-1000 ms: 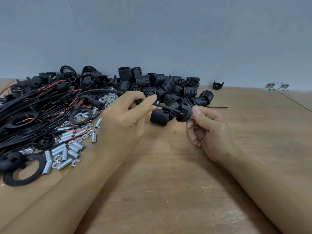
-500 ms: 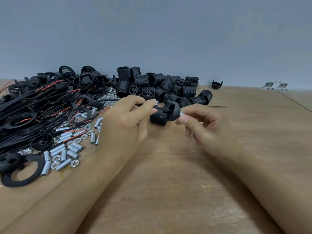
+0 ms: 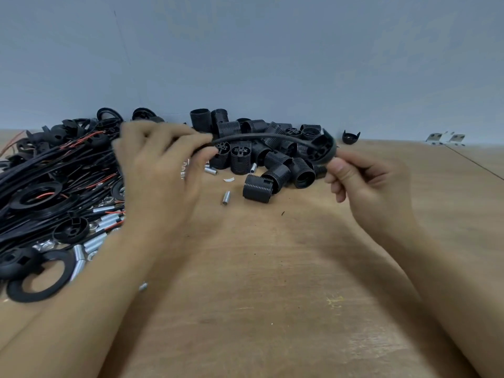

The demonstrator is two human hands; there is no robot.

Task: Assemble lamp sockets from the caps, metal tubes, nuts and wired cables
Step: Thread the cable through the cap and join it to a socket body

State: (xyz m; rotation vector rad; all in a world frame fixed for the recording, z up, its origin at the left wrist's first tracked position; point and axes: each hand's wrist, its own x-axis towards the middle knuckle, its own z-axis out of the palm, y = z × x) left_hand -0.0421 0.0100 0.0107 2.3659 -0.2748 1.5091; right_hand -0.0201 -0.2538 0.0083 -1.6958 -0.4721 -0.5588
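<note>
The left hand [image 3: 161, 170] is hovering above the brown wooden tabletop [image 3: 272, 296], its fingers curled and pinching one end of a black sheathed cable [image 3: 259, 137] between thumb and fingertips; the hand is motion-blurred, so the exact grip is hard to read. The cable is arching toward three o'clock, above the parts, to a black domed plastic cap [image 3: 323, 148] threaded on it. The right hand [image 3: 365, 181] is holding that cap from below, its thumb and forefinger pinching the rim while the other fingers are curling into the palm.

Beneath the cable, at twelve o'clock from the tabletop's middle, a heap of black ribbed plastic socket bodies [image 3: 261, 148] is lying against the pale blue wall [image 3: 272, 64]; one lone ribbed socket body [image 3: 257, 188] is sitting apart at the heap's six o'clock edge. Just beside it, at its nine o'clock, a short silver metal tube [image 3: 225, 198] is lying alone. At nine o'clock on the tabletop, a tangle of black cables with red wires [image 3: 54, 170] is spreading out, mixed with flat black plastic rings [image 3: 41, 279], more silver tubes [image 3: 92, 244] and small silver nuts [image 3: 46, 245]. A single upturned black cap [image 3: 351, 137] is standing at one o'clock, near the wall, and two small metal brackets [image 3: 447, 138] are lying at two o'clock.
</note>
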